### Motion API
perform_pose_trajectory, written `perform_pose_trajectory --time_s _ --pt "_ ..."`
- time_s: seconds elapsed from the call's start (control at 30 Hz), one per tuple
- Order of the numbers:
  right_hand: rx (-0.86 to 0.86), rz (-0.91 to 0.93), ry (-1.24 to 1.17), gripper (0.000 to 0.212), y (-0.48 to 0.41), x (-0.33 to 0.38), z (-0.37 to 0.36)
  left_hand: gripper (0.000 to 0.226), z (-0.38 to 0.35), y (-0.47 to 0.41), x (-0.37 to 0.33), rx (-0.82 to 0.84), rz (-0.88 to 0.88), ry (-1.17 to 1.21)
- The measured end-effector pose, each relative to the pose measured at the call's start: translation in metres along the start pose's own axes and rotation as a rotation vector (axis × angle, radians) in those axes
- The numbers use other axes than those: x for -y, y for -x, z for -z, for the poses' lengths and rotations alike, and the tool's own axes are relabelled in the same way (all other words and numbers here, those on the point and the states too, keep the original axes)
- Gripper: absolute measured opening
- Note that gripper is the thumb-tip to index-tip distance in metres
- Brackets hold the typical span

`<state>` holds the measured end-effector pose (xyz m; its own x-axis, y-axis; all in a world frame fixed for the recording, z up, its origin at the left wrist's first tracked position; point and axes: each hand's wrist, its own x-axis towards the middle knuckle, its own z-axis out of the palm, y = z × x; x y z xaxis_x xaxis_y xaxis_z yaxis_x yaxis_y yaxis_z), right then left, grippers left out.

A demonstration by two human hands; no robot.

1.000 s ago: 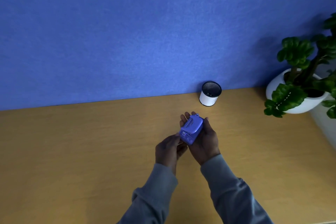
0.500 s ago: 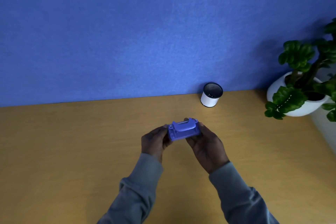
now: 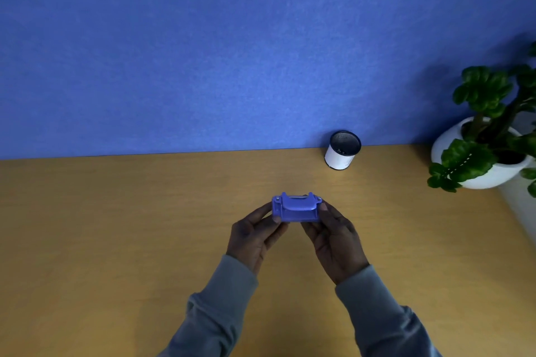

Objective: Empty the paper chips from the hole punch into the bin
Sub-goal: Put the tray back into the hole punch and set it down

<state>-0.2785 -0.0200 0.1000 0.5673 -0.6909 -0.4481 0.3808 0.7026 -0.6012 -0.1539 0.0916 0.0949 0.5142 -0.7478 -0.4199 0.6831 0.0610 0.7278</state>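
A small purple-blue hole punch (image 3: pixel 296 208) is held level above the wooden desk, its long side across the view. My left hand (image 3: pixel 253 236) grips its left end and my right hand (image 3: pixel 334 236) grips its right end. The bin (image 3: pixel 342 151), a small white cylinder with a dark mesh inside, stands upright against the blue wall, beyond and to the right of the punch. Small specks lie inside the bin. No paper chips show on the punch.
The wooden desk (image 3: pixel 116 226) runs the full width and ends at a blue felt wall (image 3: pixel 232 52). A leafy plant in a white pot (image 3: pixel 487 159) sits at the right edge.
The punch was turned from a tilted, end-on hold to a level sideways hold. My left hand shifted from underneath to its left end, and both hands moved slightly left.
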Motion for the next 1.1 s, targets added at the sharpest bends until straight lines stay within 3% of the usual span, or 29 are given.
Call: perform_pose_trajectory --time_s 0.2,0.5,0.83,1.1 --pt "0.023 0.017 0.026 0.032 0.0 -0.001 0.001 0.024 -0.002 0.001 -0.003 -0.05 0.009 -0.021" --pt "0.02 0.027 0.111 0.029 -0.001 -0.002 0.002 0.025 0.001 -0.002 -0.001 -0.073 0.006 -0.017" --pt "0.164 -0.011 0.331 0.03 -0.003 0.006 0.003 0.03 0.01 -0.015 0.0 -0.056 -0.024 -0.107" --pt "0.089 -0.092 0.303 0.027 -0.022 0.002 0.01 0.024 0.019 -0.029 0.005 -0.097 0.018 -0.072"
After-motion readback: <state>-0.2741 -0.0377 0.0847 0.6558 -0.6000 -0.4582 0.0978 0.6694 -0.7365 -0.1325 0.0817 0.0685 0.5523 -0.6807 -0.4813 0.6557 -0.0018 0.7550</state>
